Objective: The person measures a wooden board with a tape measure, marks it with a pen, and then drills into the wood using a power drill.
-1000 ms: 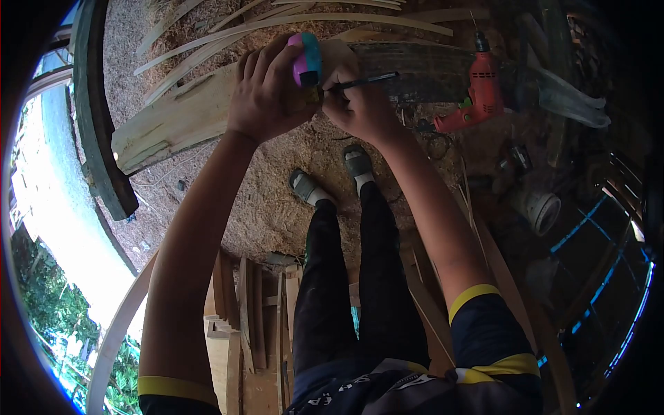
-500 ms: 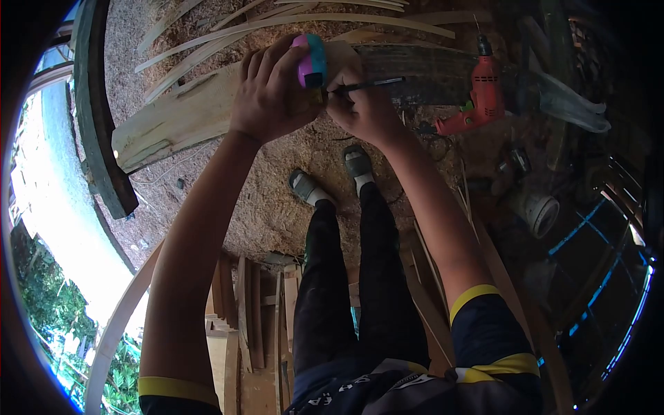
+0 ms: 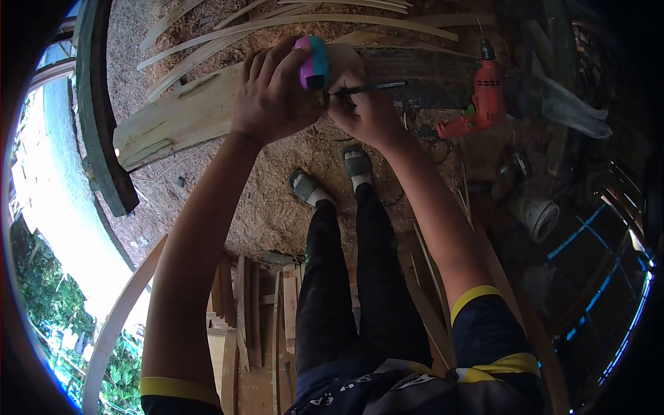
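Two-handed, works over the wooden board (image 3: 183,114). With the left hand (image 3: 266,97), holds the pink-and-teal tape measure (image 3: 315,63) at the index-finger side, facing the right hand (image 3: 363,111). With the latter, pinches the dark pen (image 3: 379,87) in a narrow grip, extending rightward past the fingers, near end just beside the yellow strip (image 3: 317,98) below the tape measure. Farther right, apart from both hands: red drill (image 3: 489,93).

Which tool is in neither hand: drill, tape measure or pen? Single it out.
The red power drill, lying off to the right; the pink-and-teal tape measure is in the left hand, the black pen in the right hand.
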### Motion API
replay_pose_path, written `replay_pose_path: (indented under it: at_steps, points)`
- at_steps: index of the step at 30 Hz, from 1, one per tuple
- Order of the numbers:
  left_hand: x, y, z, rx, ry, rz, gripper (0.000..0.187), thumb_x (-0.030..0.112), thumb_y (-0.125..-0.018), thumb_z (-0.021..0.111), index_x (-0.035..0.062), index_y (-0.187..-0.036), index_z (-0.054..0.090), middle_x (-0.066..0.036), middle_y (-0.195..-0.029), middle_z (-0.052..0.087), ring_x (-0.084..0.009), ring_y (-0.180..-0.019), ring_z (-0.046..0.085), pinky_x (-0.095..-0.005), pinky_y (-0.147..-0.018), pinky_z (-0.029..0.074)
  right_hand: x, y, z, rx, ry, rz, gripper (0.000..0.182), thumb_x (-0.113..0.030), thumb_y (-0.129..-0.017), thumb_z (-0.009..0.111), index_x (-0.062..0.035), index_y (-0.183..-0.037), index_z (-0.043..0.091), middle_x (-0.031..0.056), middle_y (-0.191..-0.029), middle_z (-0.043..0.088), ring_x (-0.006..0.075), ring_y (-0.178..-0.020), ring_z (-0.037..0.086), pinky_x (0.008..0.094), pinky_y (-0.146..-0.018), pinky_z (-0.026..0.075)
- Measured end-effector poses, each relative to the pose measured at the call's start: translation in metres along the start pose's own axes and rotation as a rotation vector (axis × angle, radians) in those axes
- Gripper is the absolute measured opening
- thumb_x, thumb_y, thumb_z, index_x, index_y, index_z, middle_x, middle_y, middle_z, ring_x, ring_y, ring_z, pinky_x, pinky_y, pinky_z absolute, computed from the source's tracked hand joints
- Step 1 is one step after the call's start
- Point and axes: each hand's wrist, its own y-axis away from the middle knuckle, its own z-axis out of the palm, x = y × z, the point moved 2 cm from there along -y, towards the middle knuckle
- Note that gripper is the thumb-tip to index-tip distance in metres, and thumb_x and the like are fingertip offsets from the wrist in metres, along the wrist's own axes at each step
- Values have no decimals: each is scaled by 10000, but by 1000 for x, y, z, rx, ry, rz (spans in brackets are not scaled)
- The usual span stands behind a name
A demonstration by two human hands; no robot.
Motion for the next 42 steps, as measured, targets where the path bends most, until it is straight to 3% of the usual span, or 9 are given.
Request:
replay_pose_path:
  at_steps: [4, 9, 13, 16, 18, 24, 27, 37, 42]
  points:
    - [1, 0, -2, -22, 28, -9, 1094, 466, -673, 988, 175, -1588, 464, -167, -1586, 552, -430, -1325, 599, -577, -1193, 404, 0, -1, -1, 20, 30, -70, 111, -81, -1010, 709, -71, -1057, 609, 54, -749, 654, 180, -667, 705, 349, -613, 547]
    - [3, -4, -7, -75, -6, -1, 1129, 391, -687, 988, 123, -1606, 388, -230, -1594, 540, -474, -1361, 588, -599, -1165, 438, 14, 7, -11, 46, -695, 289, 38, -84, -1076, 658, -64, -1100, 637, 37, -859, 666, 103, -767, 689, 276, -612, 516]
    - [4, -3, -6, -103, 3, -23, 1128, 392, -684, 986, 112, -1600, 388, -248, -1586, 533, -484, -1385, 566, -619, -1184, 423, 13, -8, -29, 222, -314, 140, 144, -58, -1030, 694, -48, -1170, 661, 19, -763, 637, 90, -705, 685, 309, -621, 542]
    - [2, -2, -4, -59, 14, -24, 1072, 516, -732, 945, 128, -1603, 454, -230, -1548, 553, -448, -1363, 578, -621, -1232, 370, 5, -25, -38, 60, -121, 90, 215, -104, -1010, 757, -50, -1200, 673, 62, -935, 711, 162, -833, 726, 350, -731, 579]
    - [3, -4, -6, -66, 2, -33, 1088, 538, -751, 932, 108, -1621, 440, -236, -1538, 556, -453, -1363, 577, -629, -1233, 370, -4, -41, -32, 138, -7, -225, 328, -166, -959, 845, -53, -1209, 664, 114, -1174, 738, 267, -1063, 739, 418, -914, 587]
    - [4, -4, -7, -115, -49, -43, 1173, 591, -794, 900, 15, -1672, 378, -261, -1509, 561, -472, -1370, 570, -655, -1240, 367, 2, -58, -32, -66, -122, -157, 669, -260, -820, 988, -83, -1322, 582, 175, -1429, 692, 345, -1333, 688, 484, -1088, 562]
    - [6, -2, -7, -113, -45, -73, 1171, 593, -800, 896, -7, -1667, 387, -269, -1506, 559, -474, -1385, 561, -661, -1251, 356, 4, -61, -29, -87, -146, -119, 799, -324, -720, 1029, -61, -1326, 579, 198, -1373, 676, 384, -1244, 691, 482, -1067, 545]
    - [5, -4, -14, -111, 66, -214, 1257, 576, -719, 941, 8, -1687, 375, -263, -1519, 518, -470, -1433, 516, -624, -1261, 380, -11, -79, -41, -130, -51, -86, 725, -264, -608, 1031, -106, -1042, 472, 125, -1013, 605, 334, -932, 644, 449, -860, 536]
    - [7, -4, -20, -17, 180, -320, 1105, 425, -620, 1025, 24, -1517, 521, -252, -1516, 502, -511, -1421, 494, -624, -1178, 439, -20, -72, -44, -143, 0, -64, 724, -260, -597, 1036, -115, -1029, 474, 117, -976, 604, 330, -890, 604, 417, -839, 526]
